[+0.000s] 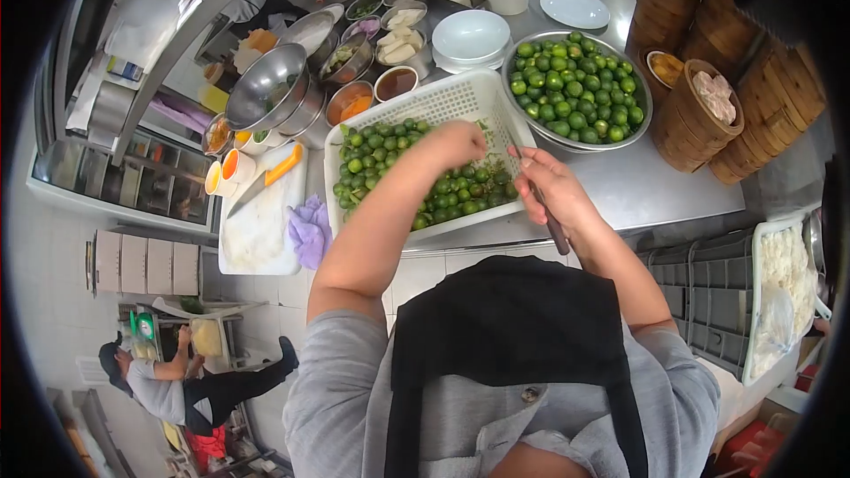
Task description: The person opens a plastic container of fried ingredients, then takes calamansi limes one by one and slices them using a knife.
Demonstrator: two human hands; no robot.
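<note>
Curled closed in the left hand (458,143), above the basket (478,91); too hidden to tell of anything held inside. Gripping a dark handle (556,232) in the right hand (560,190), just beside the basket's right end, with the handle slanting down toward the apron (509,319). Below the left hand and to both sides of the left forearm, in the basket: green limes (376,152), with small stems and scraps (498,165) among them.

Behind and to the right, heaped in a steel bowl (511,93): more limes (580,88). Near the basket's far side, white bowls (471,35) and a plate (575,9). Left of the basket, a purple cloth (308,232) and a white board (257,243), with an orange-handled knife (283,165) on top. Farther right, bamboo steamers (682,124). Well apart, at lower left, a person (159,381) in a dark cap.
</note>
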